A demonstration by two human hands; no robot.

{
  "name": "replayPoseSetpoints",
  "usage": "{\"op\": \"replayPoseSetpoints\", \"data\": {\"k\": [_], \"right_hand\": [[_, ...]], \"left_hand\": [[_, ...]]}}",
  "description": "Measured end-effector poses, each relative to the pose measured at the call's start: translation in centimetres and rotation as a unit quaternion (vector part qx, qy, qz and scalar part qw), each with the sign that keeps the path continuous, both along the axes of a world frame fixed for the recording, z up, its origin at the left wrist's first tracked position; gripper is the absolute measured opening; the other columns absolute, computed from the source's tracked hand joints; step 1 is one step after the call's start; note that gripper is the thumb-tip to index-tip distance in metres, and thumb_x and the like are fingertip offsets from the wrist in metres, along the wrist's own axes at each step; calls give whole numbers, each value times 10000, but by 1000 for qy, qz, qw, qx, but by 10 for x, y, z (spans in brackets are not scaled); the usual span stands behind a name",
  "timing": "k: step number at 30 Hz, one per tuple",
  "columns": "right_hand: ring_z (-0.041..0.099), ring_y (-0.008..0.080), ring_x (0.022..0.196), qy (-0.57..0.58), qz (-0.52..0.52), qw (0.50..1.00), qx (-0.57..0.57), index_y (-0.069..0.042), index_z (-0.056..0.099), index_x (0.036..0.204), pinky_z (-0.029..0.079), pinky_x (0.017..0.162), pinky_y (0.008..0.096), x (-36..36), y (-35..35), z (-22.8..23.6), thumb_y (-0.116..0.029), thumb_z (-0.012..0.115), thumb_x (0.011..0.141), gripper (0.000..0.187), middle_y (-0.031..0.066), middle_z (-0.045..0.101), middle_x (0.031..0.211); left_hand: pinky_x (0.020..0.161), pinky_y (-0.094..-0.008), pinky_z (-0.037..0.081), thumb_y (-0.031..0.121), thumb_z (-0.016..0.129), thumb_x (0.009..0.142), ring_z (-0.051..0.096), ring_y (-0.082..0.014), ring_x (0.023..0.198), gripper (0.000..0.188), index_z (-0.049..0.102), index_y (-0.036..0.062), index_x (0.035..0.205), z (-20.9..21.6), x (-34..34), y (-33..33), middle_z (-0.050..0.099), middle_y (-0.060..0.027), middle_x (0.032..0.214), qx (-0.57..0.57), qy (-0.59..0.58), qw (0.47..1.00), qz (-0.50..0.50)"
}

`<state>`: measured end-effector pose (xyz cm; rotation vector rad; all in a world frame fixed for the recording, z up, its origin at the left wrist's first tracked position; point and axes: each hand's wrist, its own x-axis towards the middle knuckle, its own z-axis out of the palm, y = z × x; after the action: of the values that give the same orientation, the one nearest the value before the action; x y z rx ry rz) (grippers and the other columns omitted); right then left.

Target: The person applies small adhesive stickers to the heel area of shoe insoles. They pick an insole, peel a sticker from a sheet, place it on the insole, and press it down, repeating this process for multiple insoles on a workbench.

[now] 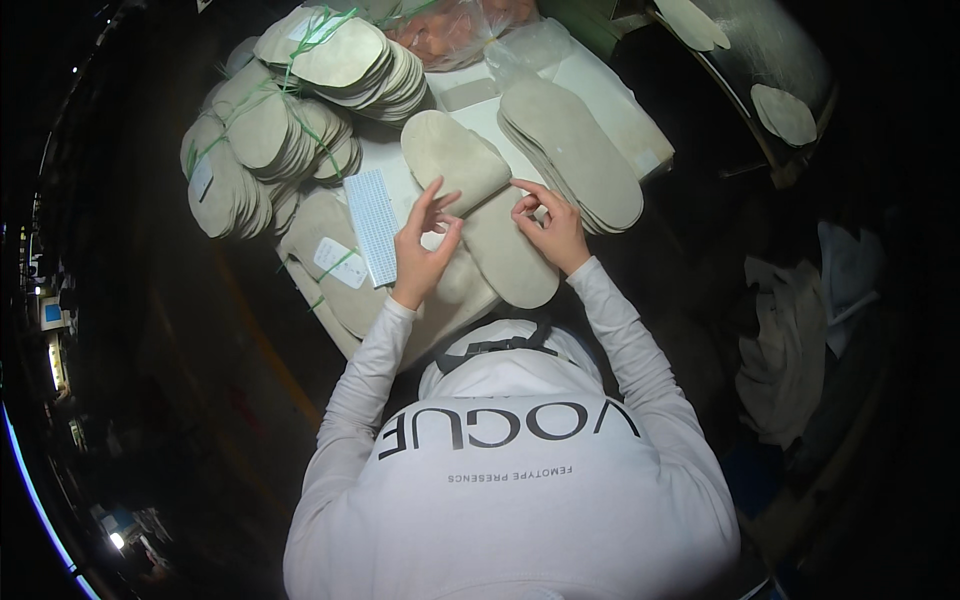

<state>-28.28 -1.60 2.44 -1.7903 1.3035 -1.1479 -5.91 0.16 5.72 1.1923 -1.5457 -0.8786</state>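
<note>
A grey-beige insole (455,160) lies bent over on the white work surface, its folded edge facing me. Below it a flat insole piece (515,255) of the same colour reaches toward my lap. My left hand (428,245) is open beside the fold, thumb and fingers apart and curved. My right hand (553,228) has its index fingertip at the right end of the fold. Its thumb and another finger are pinched together over the flat piece; whether anything thin is between them is hidden.
Insole bundles (270,130) tied with green string crowd the left. A blue-and-white patterned strip (372,225) lies by a tagged insole stack (330,240). A loose stack (575,155) is on the right, and a clear plastic bag (470,30) at the back.
</note>
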Motion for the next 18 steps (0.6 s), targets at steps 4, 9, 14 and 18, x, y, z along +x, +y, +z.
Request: {"op": "replayPoseSetpoints", "data": {"k": [4, 9, 14, 18], "right_hand": [[618, 218, 788, 49, 97, 994, -22, -158, 606, 1287, 538, 716, 351, 34, 8, -7, -81, 684, 807, 493, 32, 663, 820], [616, 221, 831, 182, 82, 973, -119, -174, 650, 1230, 534, 732, 359, 43, 5, -12, -108, 703, 801, 437, 44, 637, 815], [613, 220, 866, 113, 21, 990, -84, -164, 692, 1146, 527, 741, 349, 42, -6, -9, -93, 702, 790, 363, 25, 665, 835], [610, 217, 874, 88, -48, 990, -99, -144, 704, 1129, 512, 773, 346, 9, -21, -2, -66, 708, 782, 356, 3, 699, 856]], "left_hand": [[602, -317, 476, 195, 761, 786, 576, -206, 596, 161, 731, 155, 939, -28, -11, 37, 599, -33, 703, -56, -223, 926, -300], [610, -343, 481, 240, 769, 771, 595, -234, 639, 208, 708, 172, 958, -44, -19, 44, 574, -24, 738, -125, -290, 904, -289], [588, -363, 493, 255, 728, 810, 615, -248, 621, 124, 714, 159, 888, -40, -19, 36, 613, -23, 735, -61, -241, 914, -320], [552, -314, 493, 202, 718, 844, 650, -187, 587, 96, 741, 123, 895, -28, -17, 25, 687, -28, 735, -34, -189, 929, -318]]}}
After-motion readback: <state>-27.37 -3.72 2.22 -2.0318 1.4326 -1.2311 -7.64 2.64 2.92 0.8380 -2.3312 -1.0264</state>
